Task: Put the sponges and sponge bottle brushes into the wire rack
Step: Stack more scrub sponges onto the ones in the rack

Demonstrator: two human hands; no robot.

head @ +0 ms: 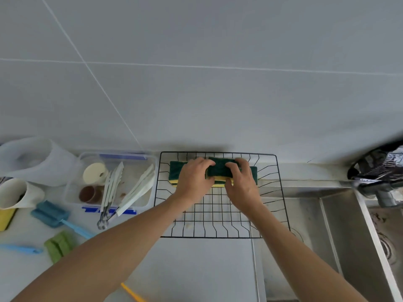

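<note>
A black wire rack (281, 192) lies on the counter against the wall. At its far end lie green-and-yellow sponges (175, 173), side by side. Both hands grip one more green-topped sponge (220, 171) held over them: my left hand (194, 179) on its left end, my right hand (242, 182) on its right end. Left of the rack lie a blue sponge bottle brush (51, 213) and a green sponge bottle brush (58, 245). A yellow sponge (5, 219) sits at the left edge.
A clear plastic box (150, 160) with white tongs and two cups stands left of the rack. A white jug (37, 160) and a paper cup (15, 192) are further left. A steel sink (349, 225) and faucet (379, 184) lie to the right. A yellow stick (133, 293) shows near the bottom.
</note>
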